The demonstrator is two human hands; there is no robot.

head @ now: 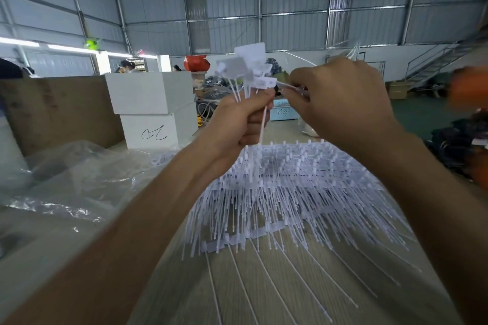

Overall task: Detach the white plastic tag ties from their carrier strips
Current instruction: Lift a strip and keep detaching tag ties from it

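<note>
Orange obj (467,87) at R edge, blurred.

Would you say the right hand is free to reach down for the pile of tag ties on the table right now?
Probably not yet: the right hand is pinching a strip beside the bunch of ties gripped by the left hand. Nothing blocks the pile itself.

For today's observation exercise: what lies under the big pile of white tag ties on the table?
Under the pile of tag ties a pale wood-grain tabletop shows, with loose ties fanned across it. Whatever sits beneath the pile's dense middle is covered. The left hand grips a bundle above it.
</note>
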